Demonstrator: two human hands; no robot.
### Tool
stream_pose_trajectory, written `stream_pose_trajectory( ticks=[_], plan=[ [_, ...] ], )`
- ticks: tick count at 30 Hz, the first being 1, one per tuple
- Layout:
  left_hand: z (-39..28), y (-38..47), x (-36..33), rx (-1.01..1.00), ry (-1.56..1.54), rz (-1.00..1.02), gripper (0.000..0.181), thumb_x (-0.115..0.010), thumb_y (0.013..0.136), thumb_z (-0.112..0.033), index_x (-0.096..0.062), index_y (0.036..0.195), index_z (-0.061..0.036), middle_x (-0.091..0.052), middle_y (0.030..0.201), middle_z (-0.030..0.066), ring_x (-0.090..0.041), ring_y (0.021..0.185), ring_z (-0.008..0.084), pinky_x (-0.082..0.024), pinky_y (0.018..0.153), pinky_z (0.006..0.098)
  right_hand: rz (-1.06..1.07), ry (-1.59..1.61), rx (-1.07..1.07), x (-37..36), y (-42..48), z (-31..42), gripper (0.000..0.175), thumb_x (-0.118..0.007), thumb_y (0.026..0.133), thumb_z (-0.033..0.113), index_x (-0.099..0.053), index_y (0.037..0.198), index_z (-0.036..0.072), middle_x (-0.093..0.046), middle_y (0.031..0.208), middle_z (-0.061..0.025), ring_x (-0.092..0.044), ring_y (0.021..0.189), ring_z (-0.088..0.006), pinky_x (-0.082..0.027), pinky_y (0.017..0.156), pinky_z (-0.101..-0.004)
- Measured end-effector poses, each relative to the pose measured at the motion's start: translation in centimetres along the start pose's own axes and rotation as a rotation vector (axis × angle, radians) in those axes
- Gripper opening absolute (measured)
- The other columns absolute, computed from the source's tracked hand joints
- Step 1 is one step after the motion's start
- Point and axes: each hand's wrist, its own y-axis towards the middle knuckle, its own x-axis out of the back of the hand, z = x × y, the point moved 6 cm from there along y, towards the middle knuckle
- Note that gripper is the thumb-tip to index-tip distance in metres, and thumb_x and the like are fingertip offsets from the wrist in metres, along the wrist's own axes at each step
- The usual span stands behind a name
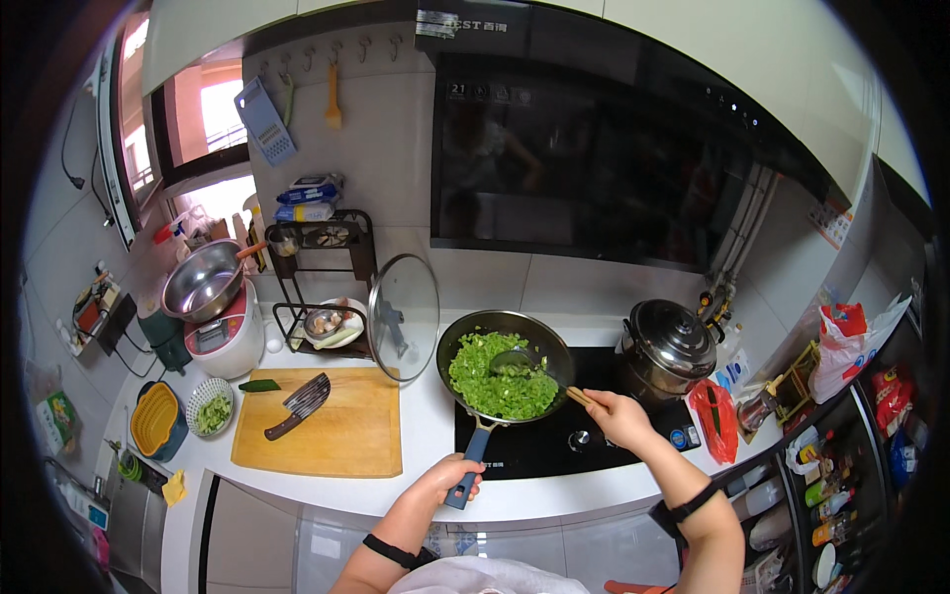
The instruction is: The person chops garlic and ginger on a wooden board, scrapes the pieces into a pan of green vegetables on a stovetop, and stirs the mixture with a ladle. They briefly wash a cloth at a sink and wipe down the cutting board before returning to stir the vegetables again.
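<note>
My left hand is wrapped around the blue-grey handle of a dark frying pan, which sits on the left side of the black cooktop. Chopped green vegetables cover much of the pan's bottom. In my right hand is the wooden handle of a spatula or ladle. Its metal head rests among the greens, partly covered by them. A glass lid stands upright just left of the pan.
A lidded steel pot occupies the cooktop's back right, with a red plastic bag beside it. To the left, a cleaver and a green vegetable piece lie on a wooden cutting board. Nearby stands a white colander of cut greens.
</note>
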Motion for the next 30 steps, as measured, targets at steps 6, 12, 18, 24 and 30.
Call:
stream_pose_trajectory(
  ticks=[6,12,18,24,30],
  plan=[
    [0.5,-0.4,1.2,-0.032,-0.021,-0.043,0.020,-0.059,0.082,-0.013,-0.046,0.094,-0.0042,-0.053,0.067,0.0056,-0.052,0.049,0.0149,-0.038,0.035,0.0235,0.160,-0.434,0.220,2.8,-2.8,7.0,0.026,-0.055,0.085,0.027,-0.066,0.107,0.020,-0.067,0.088,-0.0088,-0.064,0.079,-0.0287,-0.052,0.067,-0.0370],
    [-0.2,-0.1,-0.2,-0.030,0.043,-0.020,0.019,-0.059,0.082,-0.013,-0.046,0.093,-0.0041,-0.053,0.066,0.0050,-0.053,0.049,0.0140,-0.037,0.034,0.0225,-0.156,-0.691,0.400,-3.3,0.6,3.1,0.036,-0.054,0.080,0.015,-0.062,0.114,0.025,-0.056,0.060,-0.0065,-0.058,0.057,-0.0239,-0.046,0.051,-0.0377],
    [-0.3,-0.7,0.0,-0.009,-0.013,-0.031,0.020,-0.059,0.083,-0.013,-0.044,0.093,-0.0039,-0.053,0.066,0.0056,-0.053,0.050,0.0145,-0.038,0.035,0.0235,-0.158,-0.674,0.397,0.7,1.1,5.0,0.034,-0.058,0.080,0.018,-0.064,0.112,0.028,-0.056,0.063,-0.0081,-0.057,0.058,-0.0258,-0.047,0.052,-0.0382],
    [0.1,-0.2,0.8,-0.031,-0.022,-0.035,0.017,-0.058,0.081,-0.010,-0.044,0.087,-0.0016,-0.053,0.067,0.0072,-0.054,0.051,0.0170,-0.044,0.038,0.0282,-0.004,-0.790,0.353,1.8,0.6,5.6,0.031,-0.056,0.081,0.019,-0.065,0.110,0.027,-0.060,0.069,-0.0075,-0.061,0.067,-0.0245,-0.049,0.058,-0.0373],
    [0.1,-0.5,-0.2,-0.021,-0.034,-0.044,0.016,-0.058,0.081,-0.009,-0.044,0.086,-0.0024,-0.052,0.066,0.0063,-0.052,0.049,0.0163,-0.043,0.038,0.0275,-0.252,-0.489,0.250,-1.9,4.5,0.9,0.028,-0.057,0.083,0.023,-0.063,0.110,0.020,-0.060,0.065,-0.0117,-0.060,0.062,-0.0312,-0.048,0.057,-0.0430]
  ],
)
